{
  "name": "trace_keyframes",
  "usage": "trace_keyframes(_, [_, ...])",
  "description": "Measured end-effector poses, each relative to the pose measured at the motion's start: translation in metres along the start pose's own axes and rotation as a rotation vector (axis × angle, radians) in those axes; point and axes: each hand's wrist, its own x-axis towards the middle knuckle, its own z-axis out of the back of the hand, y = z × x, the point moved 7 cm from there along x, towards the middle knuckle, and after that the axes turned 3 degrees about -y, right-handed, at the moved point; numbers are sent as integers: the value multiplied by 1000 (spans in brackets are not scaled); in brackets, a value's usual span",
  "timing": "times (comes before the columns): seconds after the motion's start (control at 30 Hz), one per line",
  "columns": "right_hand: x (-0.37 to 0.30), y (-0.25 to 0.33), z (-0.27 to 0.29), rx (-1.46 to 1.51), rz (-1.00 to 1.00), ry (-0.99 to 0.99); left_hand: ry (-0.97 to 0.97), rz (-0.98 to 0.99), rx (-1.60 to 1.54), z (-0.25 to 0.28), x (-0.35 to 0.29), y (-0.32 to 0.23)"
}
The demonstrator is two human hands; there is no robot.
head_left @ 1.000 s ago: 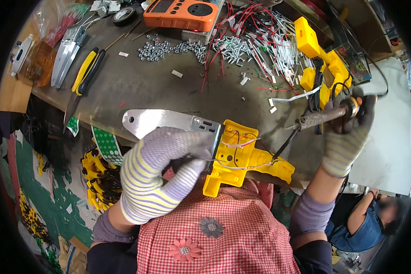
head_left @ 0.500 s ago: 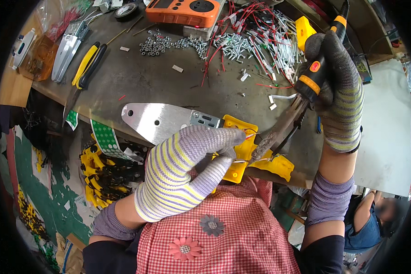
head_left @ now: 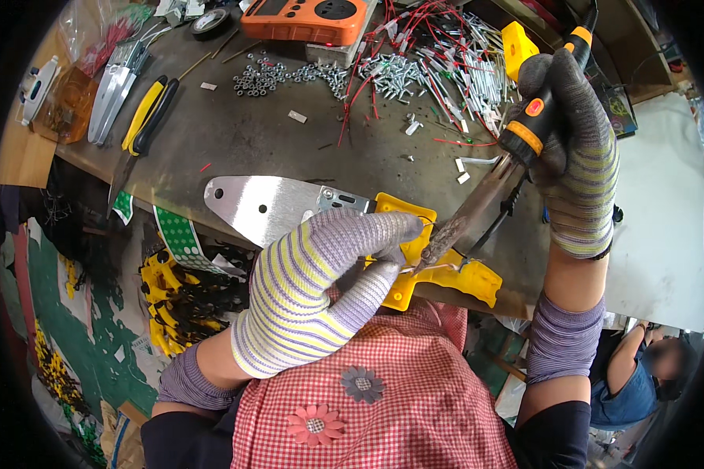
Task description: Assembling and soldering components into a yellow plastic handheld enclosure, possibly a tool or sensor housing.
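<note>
My left hand (head_left: 313, 285), in a striped knit glove, is closed at the fingertips on a thin wire (head_left: 406, 270) over a yellow plastic housing (head_left: 403, 205). A flat silvery metal blade (head_left: 242, 207) extends left from this housing. My right hand (head_left: 579, 168), also gloved, wraps round the black and orange handle of a soldering iron (head_left: 524, 141). The iron's dark, crusted shaft slants down to the left, its tip by the wire and my left fingertips. Exactly what the tip touches is hard to make out.
Behind lie nuts (head_left: 262, 76), screws (head_left: 387, 76), red wires (head_left: 434, 23) and an orange meter (head_left: 305, 22). Black-and-yellow pliers (head_left: 149, 117) lie at left. Yellow-and-black parts (head_left: 168, 297) hang below the table's front edge. Another person (head_left: 633, 375) is at lower right.
The soldering iron's tip has shifted slightly left and up, closer to my left fingertips. My right hand has moved slightly left with it. My left hand keeps its pinch.
</note>
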Motion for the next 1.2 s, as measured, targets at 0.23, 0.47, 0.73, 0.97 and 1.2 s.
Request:
trace_keyframes(0.23, [2,-19,11,528,-471,-226,-105,-100,114,23,14,-7])
trace_keyframes(0.47, [-7,-7,44,376,-346,-595,-182,-318,527,45,72,43])
trace_keyframes(0.73, [19,-20,62,-47,-75,-608,-63,-155,459,31,74,53])
trace_keyframes(0.97, [92,-64,40,-761,230,-302,-55,-204,489,31,76,51])
trace_keyframes(1.2, [58,-54,30,-1181,138,-214,-205,-379,689,39,70,28])
